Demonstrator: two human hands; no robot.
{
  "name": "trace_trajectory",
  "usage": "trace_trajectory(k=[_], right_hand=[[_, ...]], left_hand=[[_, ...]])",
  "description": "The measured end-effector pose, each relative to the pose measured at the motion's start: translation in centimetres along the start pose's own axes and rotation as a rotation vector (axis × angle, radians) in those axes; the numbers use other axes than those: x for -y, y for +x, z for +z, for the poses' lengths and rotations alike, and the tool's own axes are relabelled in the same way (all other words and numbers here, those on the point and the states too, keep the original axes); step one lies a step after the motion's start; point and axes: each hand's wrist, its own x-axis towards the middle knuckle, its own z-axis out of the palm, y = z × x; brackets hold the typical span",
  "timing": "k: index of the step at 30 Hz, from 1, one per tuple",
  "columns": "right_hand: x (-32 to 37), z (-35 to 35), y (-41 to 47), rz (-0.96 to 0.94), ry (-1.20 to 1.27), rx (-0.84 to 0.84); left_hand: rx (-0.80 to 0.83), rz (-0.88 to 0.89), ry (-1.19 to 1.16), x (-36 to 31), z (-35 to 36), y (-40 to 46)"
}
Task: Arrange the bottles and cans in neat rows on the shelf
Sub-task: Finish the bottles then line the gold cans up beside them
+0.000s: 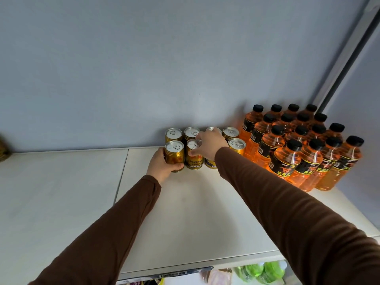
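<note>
White shelf (185, 212) against grey-blue wall (144, 58). Orange bottles (298, 145), black caps, packed in rows at back right corner. Gold cans (236, 145) in two rows left of bottles, back row against wall. Both arms in brown sleeves (287, 212). Left hand (162, 164) wraps front-left can (174, 155), fingers curled round its side, can upright on shelf. Right hand (208, 144) curled over top of a front-row can (210, 162), mostly hidden; thumb near neighbouring can (194, 156). Green bottles (261, 271) on lower level, below shelf edge.
</note>
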Motion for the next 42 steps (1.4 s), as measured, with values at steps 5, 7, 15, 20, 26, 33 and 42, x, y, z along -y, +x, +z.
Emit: trace_trajectory(k=[5,7,15,20,26,33,42], right_hand=[[-0.1,0.2,0.1,0.024,0.045,-0.008],[-0.1,0.2,0.1,0.027,0.053,-0.013],[-0.1,0.2,-0.1,0.038,0.08,-0.026],[-0.2,0.2,-0.2,0.006,0.086,-0.031],[-0.3,0.2,-0.2,-0.012,0.089,-0.028],[-0.3,0.2,-0.3,-0.018,0.053,-0.033],[0.7,0.6,-1.0,-0.069,0.054,-0.142]], left_hand=[[0.011,0.018,-0.008,-0.1,0.0,0.2],[0.016,0.02,-0.003,-0.2,0.0,0.3],[0.027,0.017,0.018,0.0,-0.2,0.2],[0.043,0.014,0.042,-0.1,-0.4,0.3],[0.048,0.023,0.067,-0.2,-0.4,0.2],[0.101,0.078,0.364,-0.3,-1.6,-0.2],[0.191,0.273,0.991,-0.4,-7.5,-3.9]])
